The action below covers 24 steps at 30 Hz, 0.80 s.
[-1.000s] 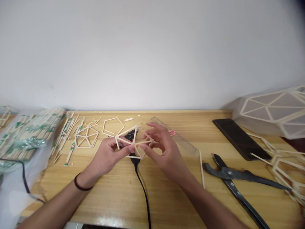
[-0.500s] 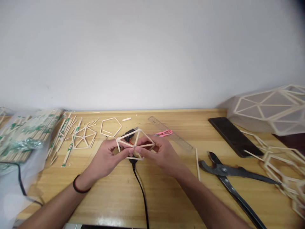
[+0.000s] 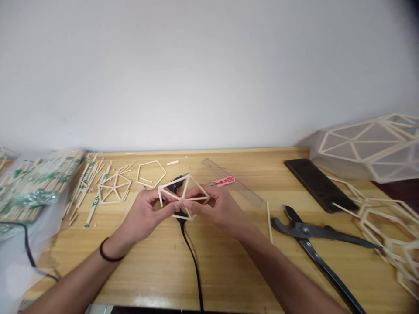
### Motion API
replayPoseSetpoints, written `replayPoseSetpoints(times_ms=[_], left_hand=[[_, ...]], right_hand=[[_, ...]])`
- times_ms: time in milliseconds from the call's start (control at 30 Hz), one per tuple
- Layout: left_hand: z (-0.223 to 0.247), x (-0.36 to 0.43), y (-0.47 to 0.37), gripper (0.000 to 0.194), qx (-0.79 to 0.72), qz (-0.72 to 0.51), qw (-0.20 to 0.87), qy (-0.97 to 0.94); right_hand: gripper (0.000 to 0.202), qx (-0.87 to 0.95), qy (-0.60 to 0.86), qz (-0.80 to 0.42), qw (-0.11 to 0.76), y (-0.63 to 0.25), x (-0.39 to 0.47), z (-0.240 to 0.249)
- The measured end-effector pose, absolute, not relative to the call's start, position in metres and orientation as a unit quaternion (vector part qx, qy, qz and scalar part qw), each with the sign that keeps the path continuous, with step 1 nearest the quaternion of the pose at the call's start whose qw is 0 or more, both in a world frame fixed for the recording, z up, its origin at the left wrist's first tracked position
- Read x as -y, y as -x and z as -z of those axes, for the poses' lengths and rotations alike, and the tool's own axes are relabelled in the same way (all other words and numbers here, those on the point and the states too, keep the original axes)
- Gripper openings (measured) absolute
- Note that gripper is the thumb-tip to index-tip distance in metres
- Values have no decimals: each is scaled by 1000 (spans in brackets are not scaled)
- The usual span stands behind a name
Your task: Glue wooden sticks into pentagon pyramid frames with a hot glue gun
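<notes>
Between both hands I hold a pentagon frame of wooden sticks (image 3: 185, 187), with spokes that meet at its middle. My left hand (image 3: 144, 214) is closed on its left side, the thumb near the hub. On the other side my right hand (image 3: 220, 208) grips it, thumb and fingers also close to the hub. The frame is tilted above the table. Behind and under it, partly hidden, lies a black tool (image 3: 176, 185) with a black cable (image 3: 193, 253) running toward me.
At left are a spoked pentagon (image 3: 114, 188), a plain pentagon (image 3: 151, 174), loose sticks and bagged chopsticks (image 3: 49, 176). A pink cutter (image 3: 224, 181) lies on a clear ruler (image 3: 242, 187). Rightward are a phone (image 3: 321, 185), large pliers (image 3: 305, 229), stick frames (image 3: 386, 218) and a covered stick structure (image 3: 369, 148).
The view has shifted slightly, so things on the right appear a little further left. Both hands keep their grip on the stick frame, with hardly any other movement.
</notes>
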<state>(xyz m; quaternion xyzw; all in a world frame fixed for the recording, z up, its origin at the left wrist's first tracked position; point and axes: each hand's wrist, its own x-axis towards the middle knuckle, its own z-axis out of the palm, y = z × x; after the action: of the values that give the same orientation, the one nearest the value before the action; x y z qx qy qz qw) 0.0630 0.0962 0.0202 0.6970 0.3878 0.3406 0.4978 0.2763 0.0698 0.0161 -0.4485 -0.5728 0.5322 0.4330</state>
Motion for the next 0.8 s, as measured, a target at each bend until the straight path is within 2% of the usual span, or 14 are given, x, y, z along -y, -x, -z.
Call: replayPoseSetpoints(times_ms=[133,400,600,800], left_hand=[[-19,-96,-63,20,-375,-332,513,-697],[-19,-96,-63,22,-367,-343,529,-684],[-20,-95,-63,25,-360,-314,510,-716],[-27,-93,-67,17,-348,-325,507,-719]], right_hand=[[14,583,459,-511,434,-275,-69,-17],[17,555,426,-547,460,-274,-70,-17],[23,564,415,-569,431,-274,-69,-18],[23,511,416,-585,472,-275,-71,-15]])
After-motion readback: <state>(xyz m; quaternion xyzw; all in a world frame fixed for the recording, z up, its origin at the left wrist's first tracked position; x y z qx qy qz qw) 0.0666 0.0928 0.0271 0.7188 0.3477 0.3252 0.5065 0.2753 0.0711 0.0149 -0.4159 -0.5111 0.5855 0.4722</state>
